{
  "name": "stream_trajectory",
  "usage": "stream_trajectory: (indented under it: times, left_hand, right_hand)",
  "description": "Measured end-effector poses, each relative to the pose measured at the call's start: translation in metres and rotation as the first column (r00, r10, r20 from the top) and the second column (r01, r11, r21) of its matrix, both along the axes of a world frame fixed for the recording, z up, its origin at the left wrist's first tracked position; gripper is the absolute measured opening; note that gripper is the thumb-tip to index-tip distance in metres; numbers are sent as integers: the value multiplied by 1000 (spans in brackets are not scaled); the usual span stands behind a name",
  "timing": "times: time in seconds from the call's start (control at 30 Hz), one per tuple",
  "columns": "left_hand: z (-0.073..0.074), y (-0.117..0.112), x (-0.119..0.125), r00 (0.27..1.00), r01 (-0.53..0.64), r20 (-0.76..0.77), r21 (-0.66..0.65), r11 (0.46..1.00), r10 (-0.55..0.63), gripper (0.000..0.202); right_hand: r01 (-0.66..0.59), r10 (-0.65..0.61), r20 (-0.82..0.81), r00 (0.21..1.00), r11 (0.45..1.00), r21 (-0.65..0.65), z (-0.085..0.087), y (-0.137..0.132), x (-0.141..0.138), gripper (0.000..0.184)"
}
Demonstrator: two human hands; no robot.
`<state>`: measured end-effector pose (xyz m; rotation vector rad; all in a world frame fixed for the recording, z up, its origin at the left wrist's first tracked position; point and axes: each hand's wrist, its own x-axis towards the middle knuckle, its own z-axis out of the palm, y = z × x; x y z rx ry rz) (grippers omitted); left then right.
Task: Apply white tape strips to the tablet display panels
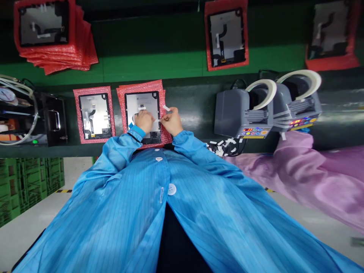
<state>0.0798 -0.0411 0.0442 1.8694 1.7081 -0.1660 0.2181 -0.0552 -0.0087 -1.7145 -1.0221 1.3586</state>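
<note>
- Centre left of the frame, a flat silver panel with a black border (pixel 154 106) lies on red bubble-wrap sleeves (pixel 121 110), judged partway through.
- Done: a short white paper-like strip (pixel 141 108) already sits near the panel's top.
- Left: a small white tab (pixel 166 108) rides the right hand's (pixel 173 122) index finger, off the panel.
- Right fingertips pinch, apparently on a thin pale sliver (pixel 157 120); the left hand (pixel 145 121) bends over the panel, its grip impossible to tell.

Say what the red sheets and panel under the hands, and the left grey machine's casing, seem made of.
Red sheets: likely plastic bubble wrap, glossy, judging by their dimpled surface. Panel: perhaps metal-backed, smooth with a silvery sheen. Casing: probably moulded plastic, satin grey, rounded edges.
</note>
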Motion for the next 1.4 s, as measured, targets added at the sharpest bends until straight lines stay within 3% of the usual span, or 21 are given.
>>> stream_trajectory:
  times: [0.23, 0.37, 0.5, 0.6, 0.7, 0.93, 1.1, 1.27, 1.4]
  left_hand:
    - [6, -4, 5, 998, 23, -66, -21, 1000, -24, 21]
    - [1, -4, 0, 999, -35, -24, 68, 997, 37, 12]
    - [-11, 7, -16, 966, -104, 252, 200, 974, 52, 8]
    - [-16, 17, -24, 868, -84, 495, 219, 972, -37, 11]
    - [-17, 22, -26, 809, -43, 581, 210, 977, -89, 13]
    - [-25, 21, -25, 834, -58, 551, 145, 988, -32, 15]
    - [-25, 21, -25, 857, -79, 515, 87, 993, 23, 14]
    - [-10, 18, -12, 978, -84, 196, 79, 993, 68, 14]
    - [0, 13, -2, 999, -31, 28, 54, 998, 29, 20]
  right_hand:
    - [-16, 11, 85, 996, 998, 55, -8, 0, -3, 38]
    - [-75, 74, 175, 982, 997, -5, -10, 3, 9, 46]
    - [-175, 173, 48, 984, 982, 65, 6, 4, 26, 40]
    - [-316, 324, -23, 946, 935, 162, 22, 4, 29, 26]
    - [-378, 388, -29, 921, 910, 169, 33, 4, 23, 18]
    - [-288, 285, 60, 957, 956, 53, 32, 12, 19, 8]
    - [-381, 356, 204, 912, 919, 100, 15, 20, 14, 8]
    - [-381, 314, 362, 878, 916, 129, -1, 24, 8, 11]
    - [-364, 303, 408, 861, 928, 78, -5, 22, 5, 14]
